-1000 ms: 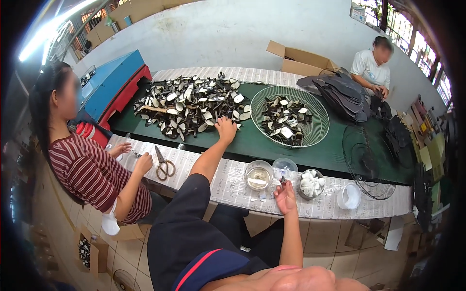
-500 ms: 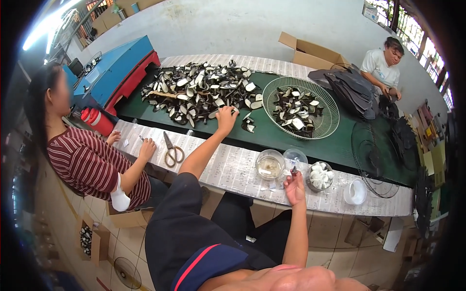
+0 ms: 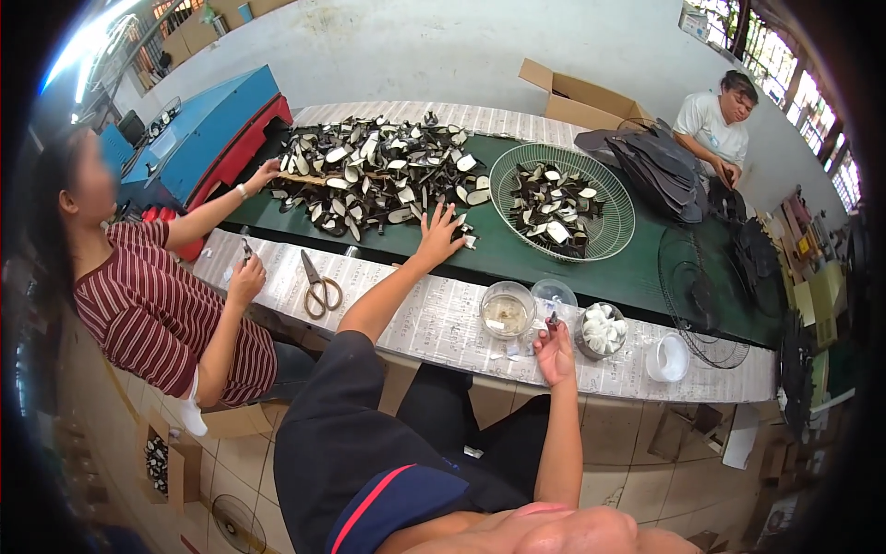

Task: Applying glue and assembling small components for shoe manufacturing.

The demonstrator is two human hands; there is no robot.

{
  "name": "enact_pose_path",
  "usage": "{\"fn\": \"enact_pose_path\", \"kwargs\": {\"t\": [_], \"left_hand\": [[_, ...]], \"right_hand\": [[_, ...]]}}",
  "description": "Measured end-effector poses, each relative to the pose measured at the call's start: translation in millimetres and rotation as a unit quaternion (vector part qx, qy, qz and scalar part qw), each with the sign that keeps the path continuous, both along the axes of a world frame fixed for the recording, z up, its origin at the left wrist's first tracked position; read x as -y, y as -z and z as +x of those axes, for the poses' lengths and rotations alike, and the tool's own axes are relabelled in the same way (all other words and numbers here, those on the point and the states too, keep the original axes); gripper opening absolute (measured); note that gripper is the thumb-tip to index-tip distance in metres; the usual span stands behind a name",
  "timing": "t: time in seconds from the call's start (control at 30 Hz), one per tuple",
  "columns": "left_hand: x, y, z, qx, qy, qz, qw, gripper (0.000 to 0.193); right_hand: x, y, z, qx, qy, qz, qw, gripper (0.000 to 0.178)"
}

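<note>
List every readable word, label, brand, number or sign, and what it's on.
Pale table covering: rows of small print, too small and blurred to quote reliably.
Small box by the upper-right window: marks too blurred to read.
Nothing else shows text I can make out.

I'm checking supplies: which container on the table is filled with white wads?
The round grey container just right of the right hand. White wads fill it to the rim; neither the glass bowl nor the white tub shows any.
</note>
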State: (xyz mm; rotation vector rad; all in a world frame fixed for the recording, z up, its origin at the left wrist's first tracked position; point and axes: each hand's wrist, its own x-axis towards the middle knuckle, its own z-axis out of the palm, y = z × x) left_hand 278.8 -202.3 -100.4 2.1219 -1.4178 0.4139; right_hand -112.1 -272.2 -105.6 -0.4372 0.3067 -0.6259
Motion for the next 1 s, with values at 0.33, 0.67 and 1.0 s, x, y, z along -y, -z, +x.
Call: {"fn": "enact_pose_path", "kwargs": {"t": [0.33,0.67,1.0], "left_hand": [[1,-7,12,-0.006,-0.133,0.034,0.991,0.040],[-45,-22,1,-0.061,-0.080,-0.099,0.990,0.030],[-190,-28,-142,-0.527,-0.119,-0.195,0.819,0.024]], "right_hand": [[4,0,-2,-0.005,0.004,0.007,1.000,0.015],[-1,-4,1,-0.013,-0.004,0.024,1.000,0.016],[1,-2,4,-0.001,-0.005,0.029,1.000,0.015]]}}
